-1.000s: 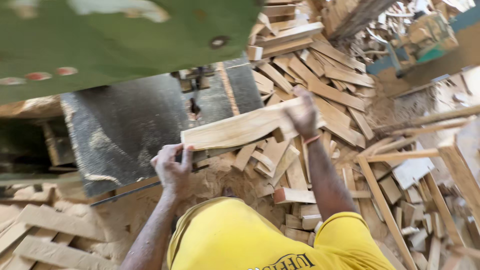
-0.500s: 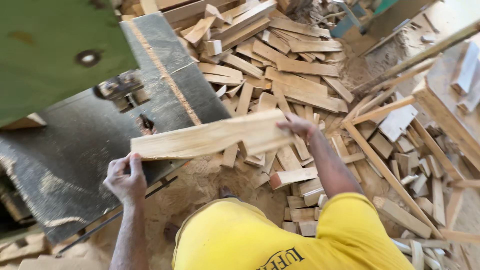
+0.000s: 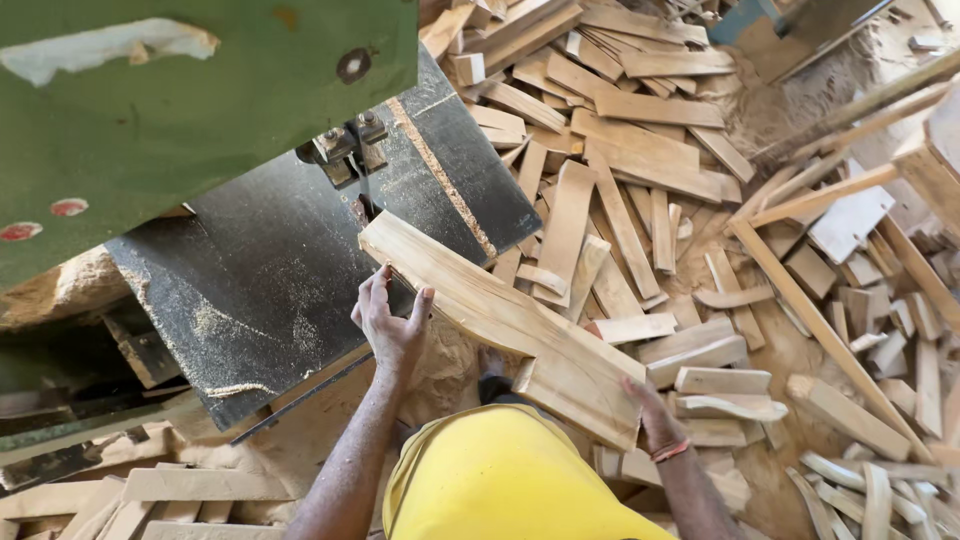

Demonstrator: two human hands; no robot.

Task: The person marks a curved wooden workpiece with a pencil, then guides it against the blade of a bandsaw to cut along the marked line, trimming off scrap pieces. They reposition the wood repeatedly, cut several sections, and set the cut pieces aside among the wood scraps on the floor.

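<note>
A long pale wooden plank [image 3: 500,315] lies slantwise, its far end resting on the dark metal saw table [image 3: 250,280] close to the blade guide [image 3: 345,155]. My left hand [image 3: 390,320] presses against the plank's left edge at mid-length, fingers spread along it. My right hand [image 3: 655,415] grips the plank's near end from the right side. A yellow shirt [image 3: 500,480] fills the bottom of the view.
The green machine housing [image 3: 170,100] overhangs the table at upper left. A large heap of cut wood pieces [image 3: 640,170] covers the sawdust floor to the right. More offcuts [image 3: 150,495] lie at lower left. Long thin strips [image 3: 820,320] lean at right.
The plank has swung from crosswise in the air to pointing lengthwise at the blade, its far end now on the table. My left hand has come onto its edge.
</note>
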